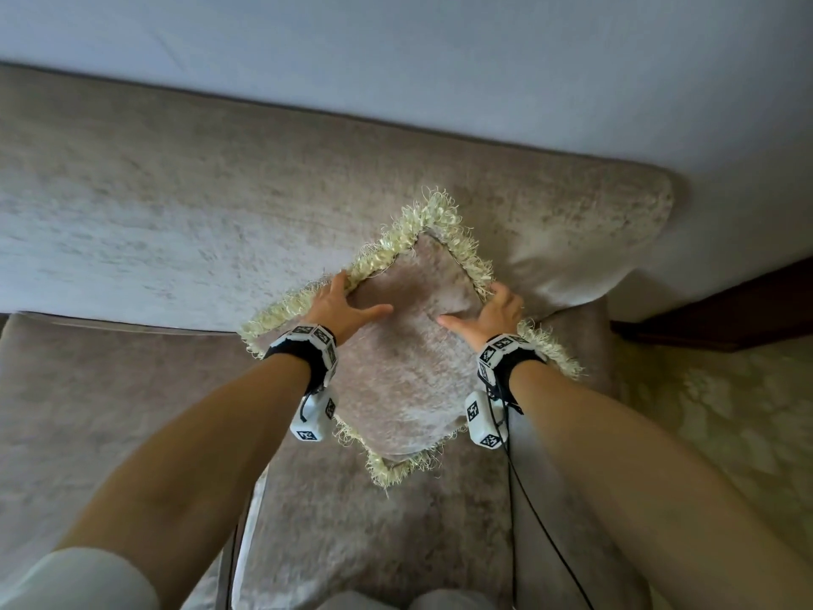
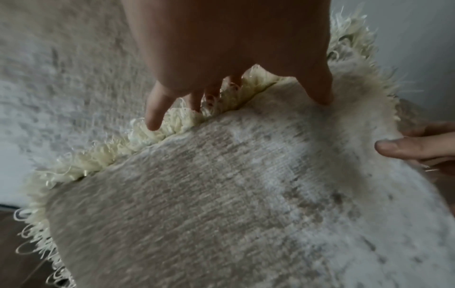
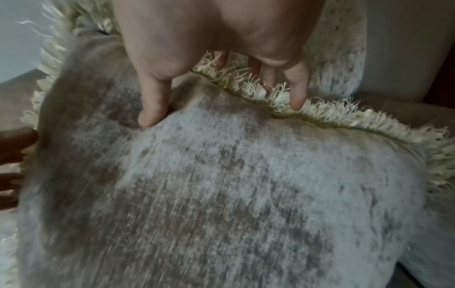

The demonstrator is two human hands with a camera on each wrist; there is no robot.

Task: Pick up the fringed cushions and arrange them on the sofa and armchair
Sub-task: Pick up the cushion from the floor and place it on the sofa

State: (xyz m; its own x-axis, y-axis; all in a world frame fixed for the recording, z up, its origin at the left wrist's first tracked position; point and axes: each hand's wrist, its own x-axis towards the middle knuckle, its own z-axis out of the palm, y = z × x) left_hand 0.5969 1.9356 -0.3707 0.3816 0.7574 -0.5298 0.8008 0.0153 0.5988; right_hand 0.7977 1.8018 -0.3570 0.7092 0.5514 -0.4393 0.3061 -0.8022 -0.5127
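A beige fringed cushion (image 1: pixel 409 380) with a cream fringe stands on one corner like a diamond on the sofa seat (image 1: pixel 110 411), leaning toward the backrest (image 1: pixel 176 213) near the right armrest (image 1: pixel 616 222). My left hand (image 1: pixel 363 297) grips its upper left edge, thumb on the front face, fingers behind the fringe. My right hand (image 1: pixel 473 306) grips the upper right edge the same way. In the left wrist view the left hand (image 2: pixel 236 93) clasps the cushion (image 2: pixel 221 194) at its fringe. The right wrist view has the right hand (image 3: pixel 224 97) pinching the cushion (image 3: pixel 221 185).
A pale wall (image 1: pixel 440 59) rises behind the sofa. Dark wooden furniture (image 1: pixel 726 310) stands to the right of the armrest, above a patterned floor covering (image 1: pixel 726 433). A black cable (image 1: pixel 541 521) hangs from my right wrist across the seat.
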